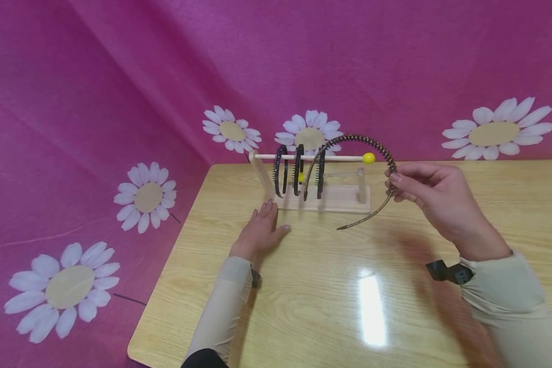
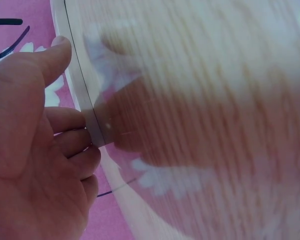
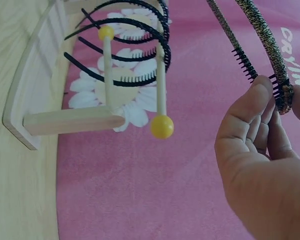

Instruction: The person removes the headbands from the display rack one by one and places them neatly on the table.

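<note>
Nearest, a pale cloth sleeve (image 1: 225, 301) covers the left arm, and a matching, softly creased one the right. The left hand (image 1: 257, 232) lies low on the glossy, wood-grained counter (image 1: 303, 306), its fingers loosely extended and grasping nothing, their tips against the end of the rack's base. The right hand (image 1: 446, 209) is raised, thumb and fingers pinching a speckled gold-and-black headband (image 1: 381, 147) partway along one side; its slim curve (rough and glittery, with small black teeth inside) is held up beside the rack, off the rod. Beyond stands the rack (image 1: 340, 202), smooth pale wood with a flat rectangular base and upright posts. Three black toothed headbands (image 1: 298, 174) hang as narrow hoops from its round upper rod (image 1: 345, 158), which ends in a shiny yellow ball (image 1: 369, 158); a lower rod carries a smaller yellow ball (image 3: 106, 33). Farthest back, a magenta cloth (image 1: 395, 76) hangs in shallow folds, printed with white daisies (image 1: 497, 133).
</note>
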{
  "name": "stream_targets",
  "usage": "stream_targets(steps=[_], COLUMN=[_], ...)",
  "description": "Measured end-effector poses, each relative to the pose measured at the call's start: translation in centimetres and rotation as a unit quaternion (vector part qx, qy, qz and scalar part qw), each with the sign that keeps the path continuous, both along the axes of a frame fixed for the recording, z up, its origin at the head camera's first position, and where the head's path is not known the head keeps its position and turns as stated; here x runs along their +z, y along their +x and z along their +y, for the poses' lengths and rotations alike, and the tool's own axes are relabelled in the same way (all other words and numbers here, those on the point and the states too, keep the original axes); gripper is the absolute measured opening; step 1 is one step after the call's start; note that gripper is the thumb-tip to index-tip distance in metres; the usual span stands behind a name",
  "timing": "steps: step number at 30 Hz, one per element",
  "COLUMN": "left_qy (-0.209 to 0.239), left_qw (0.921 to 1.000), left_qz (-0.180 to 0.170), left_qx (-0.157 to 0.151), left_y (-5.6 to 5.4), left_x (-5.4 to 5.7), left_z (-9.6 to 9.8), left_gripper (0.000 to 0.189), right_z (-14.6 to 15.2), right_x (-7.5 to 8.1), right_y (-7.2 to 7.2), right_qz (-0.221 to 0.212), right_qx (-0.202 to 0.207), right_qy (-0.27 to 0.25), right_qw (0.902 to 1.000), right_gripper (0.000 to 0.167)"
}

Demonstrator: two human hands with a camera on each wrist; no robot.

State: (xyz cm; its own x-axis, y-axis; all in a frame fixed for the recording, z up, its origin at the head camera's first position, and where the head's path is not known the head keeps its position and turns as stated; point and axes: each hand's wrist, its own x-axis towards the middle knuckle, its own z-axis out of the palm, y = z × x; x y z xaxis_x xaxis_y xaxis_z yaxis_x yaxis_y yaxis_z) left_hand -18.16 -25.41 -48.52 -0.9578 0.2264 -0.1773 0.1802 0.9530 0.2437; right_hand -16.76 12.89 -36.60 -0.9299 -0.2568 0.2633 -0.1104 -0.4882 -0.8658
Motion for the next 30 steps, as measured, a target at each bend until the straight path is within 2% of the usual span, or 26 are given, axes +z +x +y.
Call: stream_targets(steps=[10,15,24,30], left_qy=[0.005,0.005,0.005,0.003], left_qw=[0.9999,0.9999,0.9999,0.9998], left_qz=[-0.010,-0.012,-0.012,-0.011], left_qx=[0.007,0.007,0.009,0.013], left_y=[0.1,0.0,0.1,0.0], left_x=[0.1,0.1,0.0,-0.1], left_z=[0.1,0.0,0.0,-0.1], left_gripper=[0.083,0.084,0.084,0.084], right_z=[-0.4,-0.6,-1.2,-1.8], right_x=[-0.9,-1.6,-2.4,-2.8], right_y=[-0.3,-0.5,-0.7,-0.8], right_qz=[-0.041,-0.045,-0.058,-0.050], right_qx=[0.039,0.054,0.065,0.080], right_qy=[-0.002,-0.001,0.035,0.048], right_qw=[0.9984,0.9975,0.9956,0.9944], right_gripper=[0.017,0.017,0.016,0.018])
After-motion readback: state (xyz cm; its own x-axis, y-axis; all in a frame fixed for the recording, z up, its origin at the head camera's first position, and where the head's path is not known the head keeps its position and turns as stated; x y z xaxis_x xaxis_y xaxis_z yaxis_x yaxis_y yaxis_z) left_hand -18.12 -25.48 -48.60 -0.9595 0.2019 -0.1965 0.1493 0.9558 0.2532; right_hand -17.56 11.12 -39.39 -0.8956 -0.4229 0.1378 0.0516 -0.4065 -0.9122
